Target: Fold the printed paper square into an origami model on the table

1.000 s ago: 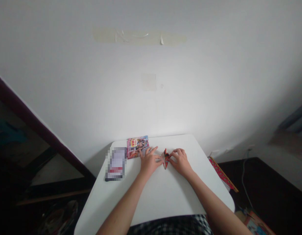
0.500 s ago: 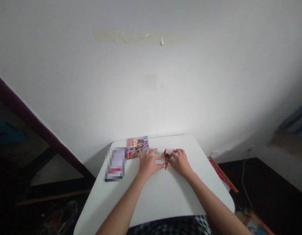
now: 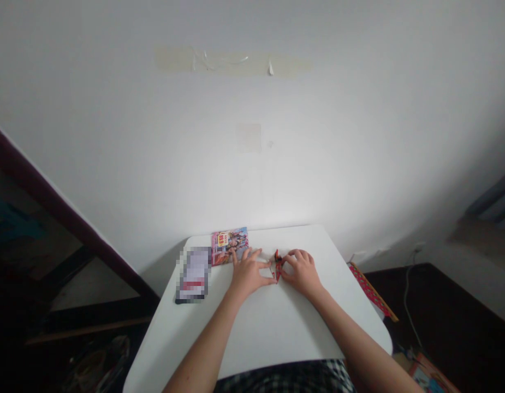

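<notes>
A small folded piece of red patterned paper (image 3: 278, 266) lies on the white table (image 3: 268, 327), between my two hands. My left hand (image 3: 248, 273) rests on the table at the paper's left side, its thumb and forefinger pinching the lower tip while the other fingers spread flat. At the paper's right edge my right hand (image 3: 302, 271) has its fingers curled and pressed onto it.
A colourful printed packet (image 3: 230, 244) lies at the table's back edge, just behind my left hand. A phone (image 3: 194, 273) lies to its left. The table stands against a white wall. A red patterned strip (image 3: 373, 292) leans beside the table's right edge.
My left hand has slid slightly down and closed its thumb and forefinger on the paper's lower tip. The paper's visible part has got shorter. My right hand has hardly moved.
</notes>
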Available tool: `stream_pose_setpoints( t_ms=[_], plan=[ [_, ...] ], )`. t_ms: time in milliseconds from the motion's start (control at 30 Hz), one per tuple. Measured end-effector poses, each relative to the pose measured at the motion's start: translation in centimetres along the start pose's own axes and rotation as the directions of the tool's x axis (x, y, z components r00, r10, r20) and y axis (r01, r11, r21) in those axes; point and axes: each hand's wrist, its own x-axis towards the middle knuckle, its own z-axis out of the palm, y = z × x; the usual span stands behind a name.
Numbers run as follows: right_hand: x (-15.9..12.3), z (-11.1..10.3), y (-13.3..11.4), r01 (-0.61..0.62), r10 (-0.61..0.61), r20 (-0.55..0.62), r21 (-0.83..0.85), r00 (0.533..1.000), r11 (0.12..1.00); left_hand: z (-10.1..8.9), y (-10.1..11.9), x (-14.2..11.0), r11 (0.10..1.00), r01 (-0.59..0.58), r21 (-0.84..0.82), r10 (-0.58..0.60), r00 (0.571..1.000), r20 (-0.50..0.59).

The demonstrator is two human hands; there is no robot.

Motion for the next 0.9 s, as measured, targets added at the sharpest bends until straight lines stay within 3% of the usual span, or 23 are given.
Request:
stream_pose_setpoints(
  t_ms=[233,467,900],
  plan=[
    [-0.5,-0.7,-0.4,-0.005,0.006,0.043,-0.028,0.999,1.000,0.0,0.0,0.0,1.000,0.002,0.023,-0.002,1.000,0.006],
    [-0.6,-1.2,-0.7,-0.013,0.021,0.126,-0.063,0.992,0.998,-0.3,-0.3,0.4,0.998,0.062,-0.025,-0.059,0.993,0.097],
    [-0.7,-0.6,0.2,0.024,-0.025,0.144,0.014,0.989,1.000,0.8,-0.5,0.8,0.993,0.061,-0.102,-0.064,0.998,-0.022]
  ],
)
